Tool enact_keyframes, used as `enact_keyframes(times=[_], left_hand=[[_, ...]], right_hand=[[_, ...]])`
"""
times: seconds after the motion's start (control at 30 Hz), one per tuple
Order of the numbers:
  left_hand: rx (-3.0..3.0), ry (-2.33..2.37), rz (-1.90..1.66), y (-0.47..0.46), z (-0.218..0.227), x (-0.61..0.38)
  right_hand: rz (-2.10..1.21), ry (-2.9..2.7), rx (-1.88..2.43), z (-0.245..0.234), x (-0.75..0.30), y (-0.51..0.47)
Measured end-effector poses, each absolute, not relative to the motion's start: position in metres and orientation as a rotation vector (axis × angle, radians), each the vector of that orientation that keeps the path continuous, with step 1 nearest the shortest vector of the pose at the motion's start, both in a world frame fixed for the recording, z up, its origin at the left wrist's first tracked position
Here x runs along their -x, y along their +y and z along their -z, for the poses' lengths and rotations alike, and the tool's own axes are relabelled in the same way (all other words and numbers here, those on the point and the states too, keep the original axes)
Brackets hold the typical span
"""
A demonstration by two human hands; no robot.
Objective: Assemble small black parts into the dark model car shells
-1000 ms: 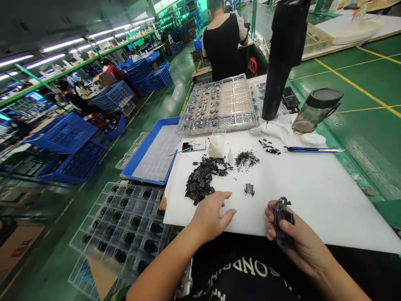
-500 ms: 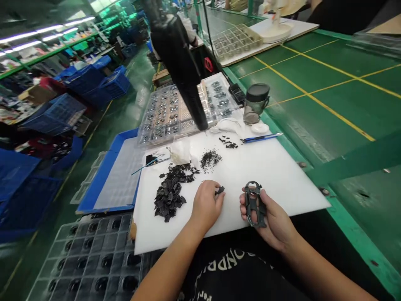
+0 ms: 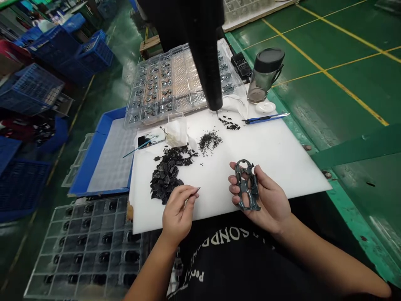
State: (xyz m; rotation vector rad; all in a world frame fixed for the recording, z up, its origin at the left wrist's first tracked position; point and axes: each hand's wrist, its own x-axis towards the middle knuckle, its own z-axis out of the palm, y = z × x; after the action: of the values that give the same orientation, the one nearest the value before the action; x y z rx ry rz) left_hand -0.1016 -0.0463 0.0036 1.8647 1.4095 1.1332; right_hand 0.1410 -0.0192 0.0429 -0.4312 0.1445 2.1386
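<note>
My left hand pinches a small black piece between thumb and fingertips, over the white board and beside a pile of flat black plastic pieces. In the palm of my right hand lies a dark plastic frame, long and full of openings, rounded at its far end. Its side is gripped by my right fingers and thumb. A heap of tiny black parts sits farther up the board, with a few larger black bits beyond it.
A black lamp-like arm hangs over the board's far edge. A lidded jar and a blue craft knife are at the far right. Compartment trays stand behind. A blue tray lies left, near a thin blue brush.
My left hand has moved left, toward the black pile, with its grip turned. My right hand still holds the frame, now a little higher in view. The camera has tilted down.
</note>
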Motion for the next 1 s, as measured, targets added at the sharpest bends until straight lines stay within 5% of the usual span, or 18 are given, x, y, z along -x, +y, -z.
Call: enact_keyframes(times=[0.6, 1.0], left_hand=[[-1.878, 1.205, -1.457, -0.063, -0.041, 0.098], [-2.75, 1.085, -1.122, -0.065, -0.055, 0.1]], right_hand=[[-2.214, 0.095, 0.361, -0.046, -0.115, -0.03], [-2.076, -0.107, 0.67, -0.047, -0.096, -0.039]])
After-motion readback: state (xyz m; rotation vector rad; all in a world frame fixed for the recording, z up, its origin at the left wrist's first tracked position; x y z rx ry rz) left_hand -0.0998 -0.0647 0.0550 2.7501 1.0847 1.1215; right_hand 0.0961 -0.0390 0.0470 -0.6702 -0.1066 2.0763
